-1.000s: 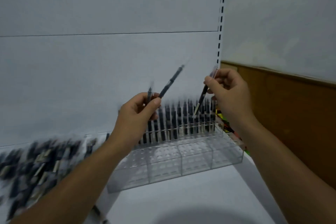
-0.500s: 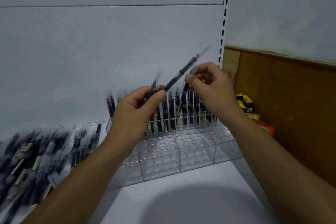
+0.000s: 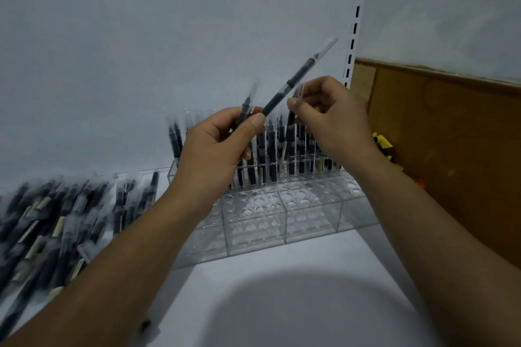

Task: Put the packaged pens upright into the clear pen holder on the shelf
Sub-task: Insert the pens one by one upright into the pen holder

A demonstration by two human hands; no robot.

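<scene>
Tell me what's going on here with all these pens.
A person is stocking a clear pen holder on a shelf. The left hand grips two packaged pens, one angled up to the right. The right hand pinches a third pen above the holder's back rows, which already hold upright pens; the front holes are empty. A pile of loose pens lies on the left.

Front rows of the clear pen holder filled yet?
No, the front holes of the clear pen holder are bare; packaged pens stand only in its back rows.

A shop: white slotted shelving upright (image 3: 355, 20), clear pen holder (image 3: 282, 214) and heaped packaged pens (image 3: 56, 222).
</scene>
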